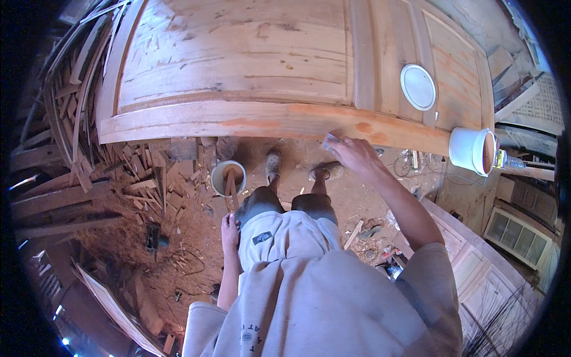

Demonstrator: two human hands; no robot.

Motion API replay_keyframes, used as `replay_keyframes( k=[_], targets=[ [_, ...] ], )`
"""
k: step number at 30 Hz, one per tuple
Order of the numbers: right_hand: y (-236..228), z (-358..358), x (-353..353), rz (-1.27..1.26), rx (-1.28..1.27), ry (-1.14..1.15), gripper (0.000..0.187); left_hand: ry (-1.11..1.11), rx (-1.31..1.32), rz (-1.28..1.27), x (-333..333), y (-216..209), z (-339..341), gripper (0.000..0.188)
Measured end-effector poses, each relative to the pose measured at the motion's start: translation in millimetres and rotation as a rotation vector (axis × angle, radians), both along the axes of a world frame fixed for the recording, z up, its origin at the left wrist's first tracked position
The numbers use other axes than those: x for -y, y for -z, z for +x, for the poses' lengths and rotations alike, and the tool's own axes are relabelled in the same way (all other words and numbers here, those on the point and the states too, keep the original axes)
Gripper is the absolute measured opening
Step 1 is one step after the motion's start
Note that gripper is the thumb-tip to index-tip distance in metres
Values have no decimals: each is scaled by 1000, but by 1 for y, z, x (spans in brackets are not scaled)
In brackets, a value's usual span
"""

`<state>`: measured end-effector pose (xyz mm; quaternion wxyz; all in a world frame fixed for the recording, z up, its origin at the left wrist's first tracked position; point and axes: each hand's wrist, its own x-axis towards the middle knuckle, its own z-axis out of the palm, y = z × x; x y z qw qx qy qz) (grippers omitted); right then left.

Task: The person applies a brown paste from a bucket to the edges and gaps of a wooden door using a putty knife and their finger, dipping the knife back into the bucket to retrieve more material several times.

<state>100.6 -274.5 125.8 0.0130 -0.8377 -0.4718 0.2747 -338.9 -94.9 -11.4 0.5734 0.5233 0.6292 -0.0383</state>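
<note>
A large panelled wooden door (232, 65) lies flat in front of me, with orange filler-like patches along its near rail. My right hand (357, 153) is at that near edge, pinching a small pale folded piece (329, 140), which looks like sandpaper, against the wood. My left hand (229, 229) hangs beside my left thigh, its fingers curled; whether they hold anything is hidden. Just beyond it stands a white bucket (215, 179) on the floor, with a wooden stick (231, 187) leaning out of it.
A round white lid (418, 87) lies on the door. At the right end are a white tub (468, 150) and a clear bottle (513, 162). Scrap wood (134, 175) is heaped on the left. Another panelled door (476, 262) is behind me to the right.
</note>
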Motion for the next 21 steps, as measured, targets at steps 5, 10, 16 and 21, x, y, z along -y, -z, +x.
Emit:
replay_keyframes(
  k=[5,10,16,21],
  targets=[
    [-7,17,32,-14,37,23,27,4,21,2,3,0,6,41],
    [-38,40,63,-269,-49,153,31,94,9,44,2,-6,23,42],
    [21,-16,118,510,-180,583,41,279,-16,148,-14,11,19,45],
    [55,-77,85,436,-14,844,47,357,-41,156,-40,8,38,45]
  ],
)
